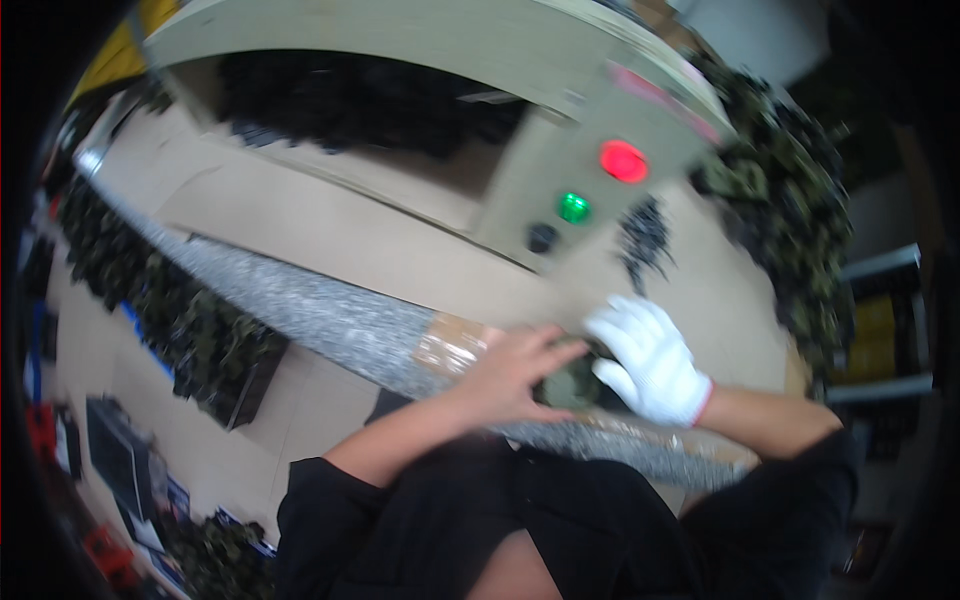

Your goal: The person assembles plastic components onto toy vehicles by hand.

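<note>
Close to my body, at the table's near edge, my left hand (515,375) is bare and curls its fingers and thumb around a small olive-green piece (570,387), blurred and of a kind I cannot make out. My right hand (650,360), in a white knit glove, meets it from the other side. Its fingers bend over the piece's right end, where a dark part shows beside the thumb. Both palms hide much of the piece. Beyond the gloved hand lies a small heap of thin black pieces (645,235).
A pale machine (400,35) with a wide opening full of dark pieces stands ahead, bearing a red light (624,160), a green light (573,208) and a black knob (541,238). Olive-green pieces (790,180) pile up at right. A filled bin (190,330) is at left.
</note>
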Available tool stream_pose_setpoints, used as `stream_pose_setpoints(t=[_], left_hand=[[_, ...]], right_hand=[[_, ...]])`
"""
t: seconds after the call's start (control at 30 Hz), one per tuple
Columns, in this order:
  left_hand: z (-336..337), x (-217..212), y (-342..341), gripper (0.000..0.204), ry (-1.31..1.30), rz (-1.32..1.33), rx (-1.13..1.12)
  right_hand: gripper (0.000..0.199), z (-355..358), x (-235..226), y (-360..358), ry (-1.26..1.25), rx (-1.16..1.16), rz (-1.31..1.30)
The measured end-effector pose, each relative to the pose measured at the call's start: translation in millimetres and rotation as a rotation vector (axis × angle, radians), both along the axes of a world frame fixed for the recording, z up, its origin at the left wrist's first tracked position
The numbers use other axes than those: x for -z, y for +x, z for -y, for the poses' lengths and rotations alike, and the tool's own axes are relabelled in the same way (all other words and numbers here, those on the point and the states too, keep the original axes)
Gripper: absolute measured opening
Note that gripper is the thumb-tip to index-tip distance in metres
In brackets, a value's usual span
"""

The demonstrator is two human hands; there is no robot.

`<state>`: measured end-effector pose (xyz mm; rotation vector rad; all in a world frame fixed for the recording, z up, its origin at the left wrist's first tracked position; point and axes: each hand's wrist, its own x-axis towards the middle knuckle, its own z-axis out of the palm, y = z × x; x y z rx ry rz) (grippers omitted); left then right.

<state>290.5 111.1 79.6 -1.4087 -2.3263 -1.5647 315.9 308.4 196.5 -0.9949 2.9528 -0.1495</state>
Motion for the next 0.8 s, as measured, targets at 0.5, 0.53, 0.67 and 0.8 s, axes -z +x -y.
stream_pose_setpoints(t=[0.5,0.53,0.67,0.8], left_hand=[[-1.4,10.1,4.9,0.053,0.238,0.129,-0.005],[6.7,6.5,5.2,0.053,0.237,0.124,-0.079],[100.8,1.5,11.7,0.045,0.445,0.155,-0.269],[248.8,37.7,48.1,0.051,0.790,0.267,-0.852]], right_hand=[[0.047,5.1,8.1,-5.4,0.095,0.006,0.098],[0.048,2.9,6.4,-2.9,0.051,0.077,0.003],[0.049,24.6,20.9,8.0,-0.699,0.546,-0.309],[0.045,36.6,75.6,26.8,-0.849,0.652,-0.294]])
